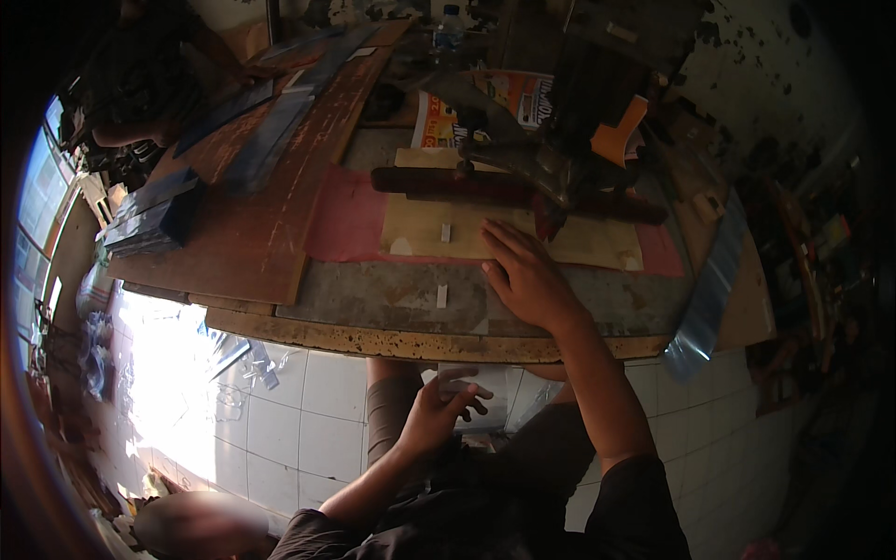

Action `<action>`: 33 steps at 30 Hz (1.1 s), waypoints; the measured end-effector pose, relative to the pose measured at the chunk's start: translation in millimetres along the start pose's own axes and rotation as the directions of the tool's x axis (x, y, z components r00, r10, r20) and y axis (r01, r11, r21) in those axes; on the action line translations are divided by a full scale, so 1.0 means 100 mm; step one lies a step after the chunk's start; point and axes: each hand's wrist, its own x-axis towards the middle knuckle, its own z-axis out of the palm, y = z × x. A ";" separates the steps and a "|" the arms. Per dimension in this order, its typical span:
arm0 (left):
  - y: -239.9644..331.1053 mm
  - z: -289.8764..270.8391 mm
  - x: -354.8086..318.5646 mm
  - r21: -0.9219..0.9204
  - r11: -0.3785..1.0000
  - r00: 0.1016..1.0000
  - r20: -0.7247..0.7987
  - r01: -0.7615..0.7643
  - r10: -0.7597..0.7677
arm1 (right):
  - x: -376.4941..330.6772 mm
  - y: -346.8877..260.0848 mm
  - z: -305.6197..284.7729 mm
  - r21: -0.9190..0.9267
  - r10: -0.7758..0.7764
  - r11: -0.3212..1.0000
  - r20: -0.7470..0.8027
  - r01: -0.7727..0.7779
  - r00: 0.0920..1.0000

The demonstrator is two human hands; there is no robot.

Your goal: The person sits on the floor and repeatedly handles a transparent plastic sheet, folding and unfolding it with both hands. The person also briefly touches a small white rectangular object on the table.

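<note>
My right hand (525,275) rests flat with its fingers stretched out on the near edge of a tan sheet (420,210). That sheet lies on a larger pink-red sheet (343,219) on the worn grey worktop (373,294). Just beyond my fingers, a dark metal machine (551,154) carries a long reddish-brown bar (513,191) across the tan sheet. One small white piece (446,232) sits on the tan sheet, and another white piece (442,297) on the worktop nearer me. Over my lap, below the table edge, my left hand (439,409) is open with fingers apart, seemingly holding nothing.
A brown board (261,215) on the left bears clear bluish strips (271,140) and a stack of dark strips (154,219). Another person's arm (131,133) reaches in there. At the right edge a shiny clear strip (705,308) overhangs the table. Scraps lie on the tiled floor (327,439).
</note>
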 end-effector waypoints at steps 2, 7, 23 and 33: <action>-0.02 0.00 0.01 -0.013 1.000 1.000 -0.001 -0.004 0.004 | 0.00 -0.01 -0.01 0.018 0.003 1.000 0.003 -0.003 1.000; -0.05 -0.01 0.01 -0.026 1.000 1.000 -0.002 -0.003 0.002 | 0.00 0.00 0.00 0.042 0.006 0.999 0.009 -0.007 1.000; 0.02 -0.04 -0.02 0.001 1.000 1.000 -0.006 0.015 -0.015 | -0.29 -0.23 -0.08 0.019 -0.048 0.999 0.064 0.047 0.997; 0.04 -0.04 -0.09 0.033 0.999 0.999 -0.040 0.009 -0.008 | -1.27 -0.58 -0.06 0.045 0.121 0.992 -0.184 -0.115 0.975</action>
